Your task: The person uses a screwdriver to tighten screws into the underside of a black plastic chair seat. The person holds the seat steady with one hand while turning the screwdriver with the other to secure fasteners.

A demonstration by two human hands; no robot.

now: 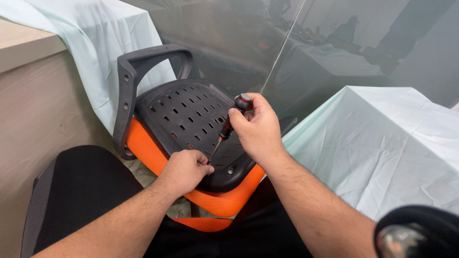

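Seen from the head camera, an upturned office chair seat (189,119) rests across the person's lap, its black perforated plastic underside facing up and its orange mesh cushion (153,153) showing along the lower edge. A black armrest loop (131,81) stands up at the seat's left side. The right hand (258,126) is closed around the black-and-red handle of a screwdriver (228,125), which slants down and leftward so its tip meets the plastic shell near the front edge. The left hand (187,169) is curled into a loose fist beside that tip, thumb and forefinger pinched together right at the point where the blade lands; whether they hold a screw cannot be told. A small metal fastener (231,170) sits in the shell just right of the left hand. Pale green cloth (382,143) drapes surfaces to the right and upper left, and a dark glass panel (267,43) stands behind.
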